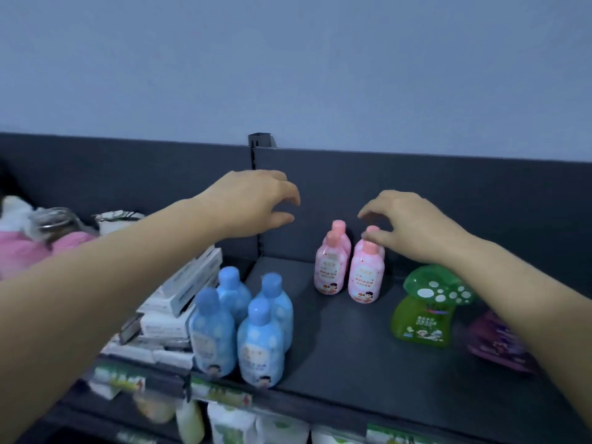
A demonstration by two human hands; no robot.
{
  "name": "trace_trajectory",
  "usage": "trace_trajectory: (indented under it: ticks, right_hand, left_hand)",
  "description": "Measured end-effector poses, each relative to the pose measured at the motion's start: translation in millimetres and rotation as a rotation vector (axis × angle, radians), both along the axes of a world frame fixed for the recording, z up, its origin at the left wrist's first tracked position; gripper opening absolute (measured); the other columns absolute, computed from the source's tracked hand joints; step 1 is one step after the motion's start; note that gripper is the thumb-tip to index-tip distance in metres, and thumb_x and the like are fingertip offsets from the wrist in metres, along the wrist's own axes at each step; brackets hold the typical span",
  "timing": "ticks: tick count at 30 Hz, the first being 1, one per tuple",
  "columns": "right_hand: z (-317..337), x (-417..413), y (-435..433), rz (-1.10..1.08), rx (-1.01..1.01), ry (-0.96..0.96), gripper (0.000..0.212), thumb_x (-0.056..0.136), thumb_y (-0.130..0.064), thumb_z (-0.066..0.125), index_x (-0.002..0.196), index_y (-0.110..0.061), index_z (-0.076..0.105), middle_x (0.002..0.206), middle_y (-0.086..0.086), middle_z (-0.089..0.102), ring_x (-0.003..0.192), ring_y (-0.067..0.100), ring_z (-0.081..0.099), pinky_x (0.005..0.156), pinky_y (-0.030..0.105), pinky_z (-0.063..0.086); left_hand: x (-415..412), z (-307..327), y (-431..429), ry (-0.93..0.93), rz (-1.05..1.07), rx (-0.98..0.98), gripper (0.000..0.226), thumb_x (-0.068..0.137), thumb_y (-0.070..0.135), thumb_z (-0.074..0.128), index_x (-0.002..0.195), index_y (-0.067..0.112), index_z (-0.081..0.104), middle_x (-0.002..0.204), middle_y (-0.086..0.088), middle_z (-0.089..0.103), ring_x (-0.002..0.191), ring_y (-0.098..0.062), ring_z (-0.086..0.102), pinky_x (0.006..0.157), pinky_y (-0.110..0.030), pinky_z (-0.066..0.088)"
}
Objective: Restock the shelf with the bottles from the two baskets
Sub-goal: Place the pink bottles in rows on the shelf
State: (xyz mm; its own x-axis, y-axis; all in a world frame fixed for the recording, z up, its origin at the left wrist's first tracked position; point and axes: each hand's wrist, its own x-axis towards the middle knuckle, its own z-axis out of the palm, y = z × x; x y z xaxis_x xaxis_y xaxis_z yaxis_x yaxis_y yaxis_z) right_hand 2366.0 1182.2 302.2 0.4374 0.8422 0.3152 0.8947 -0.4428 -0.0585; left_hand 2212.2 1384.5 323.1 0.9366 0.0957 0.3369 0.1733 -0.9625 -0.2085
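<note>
Both arms are stretched out in front, bare past the wrists. The left forearm [128, 267] angles in from the lower left, and the left hand [256, 200] hangs palm down in the air, fingers loosely bent, thumb apart, nothing in it. The right forearm [519, 283] angles in from the lower right. The right hand [413, 225] is palm down, fingers hooked downward, tips bunched, too blurred to call a pinch.

- Nothing can be read for certain; all the print is blurred.
- Pink bottles [366, 274], far middle: lines of orange characters on the front labels, illegible.
- Blue bottles [260, 344], near left: faint label print, illegible.
- Green mushroom-shaped bottle [423, 318], right: white lines of characters, illegible.
- Shelf-edge strip [221, 392], near: green-and-white tags, illegible.
</note>
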Motion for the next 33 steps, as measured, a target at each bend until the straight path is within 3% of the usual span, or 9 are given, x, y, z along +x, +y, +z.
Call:
trace_trajectory:
  ticks: [4, 9, 15, 23, 27, 33]
  right_hand:
    - [18.2, -42.7, 1.0, 0.201, 0.167, -0.001, 0.032, 0.085, -0.033, 0.064, 0.115, -0.024, 0.063, 0.111, -0.002, 0.060, 0.107, 0.019, 0.055, 0.092, 0.041, 0.045]
    - [14.2, -116.1, -3.4, 0.515, 0.272, 0.094, 0.029, 0.085, -0.030, 0.063, 0.113, -0.023, 0.064, 0.107, -0.003, 0.062, 0.102, 0.016, 0.057, 0.089, 0.038, 0.046]
    - [-34.6, -199.3, 18.1, 0.801, 0.112, 0.124, 0.033, 0.086, -0.034, 0.061, 0.117, -0.021, 0.061, 0.111, 0.001, 0.061, 0.107, 0.020, 0.054, 0.090, 0.040, 0.044]
    - [-97.6, -289.9, 67.0, 0.929, -0.123, 0.164, 0.038, 0.087, -0.041, 0.059, 0.123, -0.028, 0.055, 0.116, -0.006, 0.056, 0.109, 0.017, 0.053, 0.091, 0.039, 0.045]
    - [-119.3, -330.3, 101.0, 0.935, -0.209, 0.154, 0.039, 0.088, -0.042, 0.058, 0.125, -0.029, 0.052, 0.121, -0.006, 0.055, 0.113, 0.017, 0.052, 0.091, 0.039, 0.046]
    - [-147.8, -396.0, 169.3, 0.929, -0.312, 0.131, 0.045, 0.091, -0.040, 0.055, 0.134, -0.029, 0.045, 0.125, -0.006, 0.052, 0.117, 0.016, 0.049, 0.094, 0.035, 0.043]
  left_hand:
    - [-76.7, 12.1, -17.1, -0.136, 0.168, -0.059, 0.023, 0.089, 0.044, 0.055, 0.109, 0.032, 0.059, 0.106, 0.010, 0.056, 0.099, -0.013, 0.054, 0.079, -0.038, 0.048]
    - [-181.8, -5.5, -53.1, -0.232, 0.359, -0.088, 0.021, 0.088, 0.040, 0.057, 0.103, 0.026, 0.063, 0.098, 0.008, 0.057, 0.083, -0.010, 0.051, 0.074, -0.035, 0.048]
    - [-308.0, -63.3, -102.2, -0.106, 0.686, -0.140, 0.024, 0.088, 0.039, 0.058, 0.107, 0.026, 0.064, 0.108, 0.007, 0.059, 0.092, -0.017, 0.059, 0.074, -0.037, 0.052]
    - [-448.4, -129.1, -126.0, -0.010, 1.110, -0.238, 0.026, 0.089, 0.046, 0.054, 0.112, 0.035, 0.059, 0.111, 0.013, 0.056, 0.095, -0.012, 0.058, 0.069, -0.029, 0.048]
    - [-498.5, -150.8, -110.0, -0.026, 1.185, -0.262, 0.029, 0.091, 0.047, 0.052, 0.115, 0.035, 0.060, 0.110, 0.013, 0.056, 0.096, -0.011, 0.058, 0.070, -0.029, 0.048]
    - [-562.0, -197.5, -56.1, -0.017, 1.183, -0.338, 0.031, 0.091, 0.044, 0.052, 0.119, 0.033, 0.057, 0.126, 0.012, 0.053, 0.113, -0.012, 0.053, 0.078, -0.032, 0.052]
